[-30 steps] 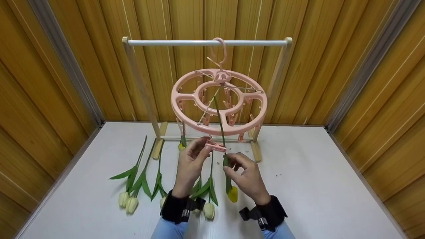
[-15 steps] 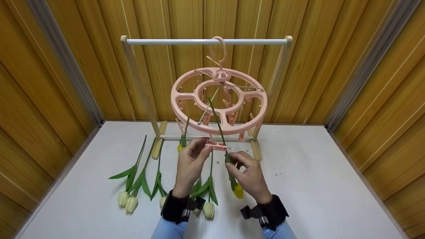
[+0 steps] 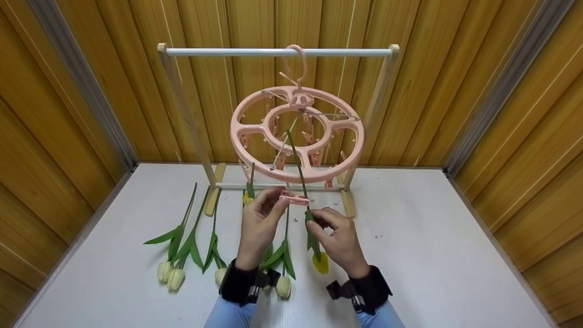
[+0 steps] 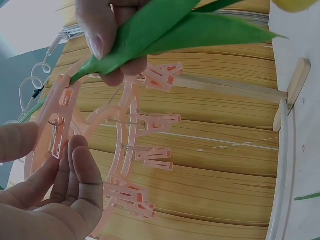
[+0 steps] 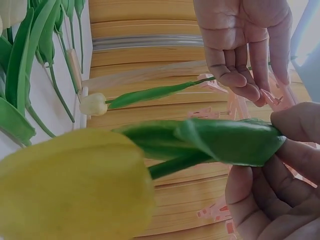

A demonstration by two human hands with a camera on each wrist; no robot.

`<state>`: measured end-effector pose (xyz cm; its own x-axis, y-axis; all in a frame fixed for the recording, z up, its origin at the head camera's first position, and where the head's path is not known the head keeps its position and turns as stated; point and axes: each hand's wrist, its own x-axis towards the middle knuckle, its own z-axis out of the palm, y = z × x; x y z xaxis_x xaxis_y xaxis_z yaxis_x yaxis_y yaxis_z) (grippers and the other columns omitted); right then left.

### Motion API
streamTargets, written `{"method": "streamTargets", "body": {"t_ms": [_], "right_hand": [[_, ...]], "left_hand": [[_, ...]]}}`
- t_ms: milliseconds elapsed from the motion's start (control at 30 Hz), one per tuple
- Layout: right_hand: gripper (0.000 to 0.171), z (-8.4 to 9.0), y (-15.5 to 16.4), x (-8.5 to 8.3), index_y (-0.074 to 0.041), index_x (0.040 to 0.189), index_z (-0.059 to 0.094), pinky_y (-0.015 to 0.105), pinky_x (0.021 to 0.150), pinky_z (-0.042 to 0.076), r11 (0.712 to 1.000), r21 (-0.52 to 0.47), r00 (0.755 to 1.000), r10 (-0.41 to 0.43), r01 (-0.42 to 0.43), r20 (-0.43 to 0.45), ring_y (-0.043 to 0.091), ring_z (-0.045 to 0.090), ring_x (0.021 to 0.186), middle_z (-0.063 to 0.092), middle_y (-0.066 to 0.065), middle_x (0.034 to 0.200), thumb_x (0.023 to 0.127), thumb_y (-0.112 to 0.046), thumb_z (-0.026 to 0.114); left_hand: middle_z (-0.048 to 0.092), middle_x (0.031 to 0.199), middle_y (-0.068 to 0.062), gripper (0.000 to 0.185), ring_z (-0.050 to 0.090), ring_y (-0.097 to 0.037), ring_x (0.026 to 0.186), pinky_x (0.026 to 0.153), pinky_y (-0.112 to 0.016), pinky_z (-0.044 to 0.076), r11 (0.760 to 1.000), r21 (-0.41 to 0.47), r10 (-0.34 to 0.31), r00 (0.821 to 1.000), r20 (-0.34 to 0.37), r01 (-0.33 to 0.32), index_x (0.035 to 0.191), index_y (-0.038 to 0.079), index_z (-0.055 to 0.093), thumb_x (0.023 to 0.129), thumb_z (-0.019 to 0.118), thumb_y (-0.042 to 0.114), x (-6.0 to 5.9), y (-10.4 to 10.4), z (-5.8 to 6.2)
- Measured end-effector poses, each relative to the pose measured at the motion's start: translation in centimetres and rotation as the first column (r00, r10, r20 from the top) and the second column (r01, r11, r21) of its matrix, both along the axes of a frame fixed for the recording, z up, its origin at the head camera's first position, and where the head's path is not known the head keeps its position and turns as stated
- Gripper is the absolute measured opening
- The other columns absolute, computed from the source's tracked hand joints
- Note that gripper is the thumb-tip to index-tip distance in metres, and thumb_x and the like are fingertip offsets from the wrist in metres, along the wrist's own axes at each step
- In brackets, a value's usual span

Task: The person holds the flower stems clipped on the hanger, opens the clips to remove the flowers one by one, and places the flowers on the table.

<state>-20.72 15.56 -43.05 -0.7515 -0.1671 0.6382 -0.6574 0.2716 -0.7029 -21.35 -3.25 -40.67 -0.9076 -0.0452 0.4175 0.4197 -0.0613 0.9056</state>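
Note:
My left hand (image 3: 262, 223) pinches a pink clothespin (image 3: 294, 197) that hangs on a cord from the front of a pink round clip hanger (image 3: 291, 175). In the left wrist view, thumb and fingers press the clothespin's (image 4: 59, 117) handle end. My right hand (image 3: 336, 232) pinches a yellow tulip (image 3: 320, 263) by its leaves and stem, bloom downward. Its green stem (image 3: 298, 161) rises past the ring, right at the clothespin's tip. The yellow bloom (image 5: 75, 185) fills the lower left of the right wrist view.
A white rod (image 3: 227, 52) on a wooden stand carries the hanger. Another tulip (image 3: 246, 198) hangs bloom down at the ring's left. Several white tulips (image 3: 176, 279) lie on the white table (image 3: 423, 255), left and front. More pink clothespins (image 4: 157, 120) dangle around the ring.
The yellow tulip's bloom swung right and then back left, while its stem top shifted slightly left. The left hand keeps its pinch on the clothespin, which now lies more level.

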Motion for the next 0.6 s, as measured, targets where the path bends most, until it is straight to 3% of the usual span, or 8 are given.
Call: {"method": "streamTargets", "body": {"t_ms": [267,600], "right_hand": [[0.015,0.23,0.08,0.06,-0.006,0.105,0.078,0.025,0.067,0.051,0.999,0.016,0.999,-0.036,0.037,-0.011,0.012,0.062,0.076,0.072,0.003,0.089,0.093,0.001,0.072],[0.013,0.05,0.08,0.02,-0.007,0.104,0.079,0.023,0.064,0.050,0.999,0.003,0.999,-0.039,0.039,0.006,0.008,0.060,0.072,0.071,0.001,0.084,0.093,-0.002,0.074]], "left_hand": [[0.071,0.115,-0.017,0.032,0.068,-0.022,0.102,0.088,-0.028,0.053,1.000,-0.012,0.011,1.000,-0.008,-0.011,0.128,-0.006,0.065,0.100,0.068,0.010,0.06,0.07,0.02],[0.072,0.114,-0.016,0.029,0.069,-0.022,0.101,0.088,-0.029,0.056,0.999,0.050,-0.002,1.000,0.021,0.001,0.124,-0.007,0.066,0.099,0.069,0.008,-0.03,0.20,-0.08]]}}
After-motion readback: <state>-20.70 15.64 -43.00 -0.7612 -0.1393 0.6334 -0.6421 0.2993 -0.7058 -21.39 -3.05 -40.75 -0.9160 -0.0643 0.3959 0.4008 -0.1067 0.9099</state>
